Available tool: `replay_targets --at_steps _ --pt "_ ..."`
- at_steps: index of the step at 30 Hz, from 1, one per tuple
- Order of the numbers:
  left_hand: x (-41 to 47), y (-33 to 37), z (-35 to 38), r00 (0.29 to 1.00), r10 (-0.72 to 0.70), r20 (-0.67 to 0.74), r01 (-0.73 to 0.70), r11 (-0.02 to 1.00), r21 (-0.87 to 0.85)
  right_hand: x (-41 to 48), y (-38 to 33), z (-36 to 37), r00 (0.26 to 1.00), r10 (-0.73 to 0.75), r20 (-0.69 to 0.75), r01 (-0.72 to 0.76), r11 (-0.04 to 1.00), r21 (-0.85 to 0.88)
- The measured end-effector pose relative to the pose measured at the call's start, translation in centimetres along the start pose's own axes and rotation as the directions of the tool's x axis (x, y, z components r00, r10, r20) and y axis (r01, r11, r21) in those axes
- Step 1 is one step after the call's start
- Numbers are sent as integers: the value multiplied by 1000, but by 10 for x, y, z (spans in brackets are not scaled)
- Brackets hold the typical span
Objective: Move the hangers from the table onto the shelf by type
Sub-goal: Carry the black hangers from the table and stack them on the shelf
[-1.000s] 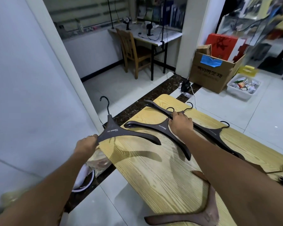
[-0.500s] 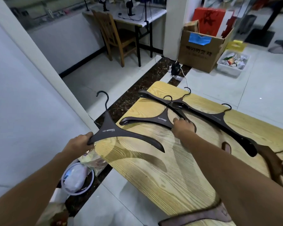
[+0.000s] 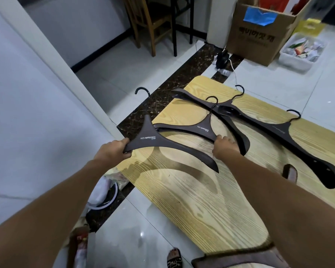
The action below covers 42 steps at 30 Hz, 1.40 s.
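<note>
Gripping one arm tip of a dark hanger, the left hand had its fingers wrapped under the tip and the thumb on top. The hanger was raised over the left edge of the table, its hook out above the floor. Just beside it, a second hanger of the same make lay flat on the wood. The right hand was on that hanger's right arm with the fingers curled over the edge; the knuckles hid the thumb, so the grip looked likely rather than sure.

Judged from this, the step was gathering matching hangers into one bundle. It would go best if the right hand lifted the second hanger straight up before drawing it back, because its hook rested on an arm of a third hanger. A sideways pull could drag that one along. The hooks should then be lined up so the left hand could take both.

Further right lay a fourth hanger, and at the near edge a lighter brown hanger, best kept apart as another type. No shelf was in view.
</note>
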State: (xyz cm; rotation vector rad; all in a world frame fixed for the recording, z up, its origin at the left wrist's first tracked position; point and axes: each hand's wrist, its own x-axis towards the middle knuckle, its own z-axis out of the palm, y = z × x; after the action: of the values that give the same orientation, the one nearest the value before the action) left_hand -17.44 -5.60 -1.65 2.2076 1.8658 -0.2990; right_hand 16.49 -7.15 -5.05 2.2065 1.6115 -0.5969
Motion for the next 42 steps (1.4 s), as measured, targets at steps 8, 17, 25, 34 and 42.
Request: replay_targets --at_steps 8,17,25,34,42 --pt "-3 8 5 1000 13 -19 -13 1000 -8 -7 -1 2 1000 -10 -14 10 1000 -2" --pt "-29 14 -11 1000 8 9 -7 998 -65 -24 -6 -10 997 -74 25 73 997 20" --pt "-57 15 -30 1000 13 17 -12 998 -69 -52 -3 -22 989 -146 -39 146 989 3" --pt "-95 17 -65 999 6 53 -4 1000 -27 -92 -6 -90 948 -220 -232 219 975 -31" --pt "-149 10 -114 992 -99 -81 86 986 -145 -140 -22 -161 901 -168 -400 229 967 110"
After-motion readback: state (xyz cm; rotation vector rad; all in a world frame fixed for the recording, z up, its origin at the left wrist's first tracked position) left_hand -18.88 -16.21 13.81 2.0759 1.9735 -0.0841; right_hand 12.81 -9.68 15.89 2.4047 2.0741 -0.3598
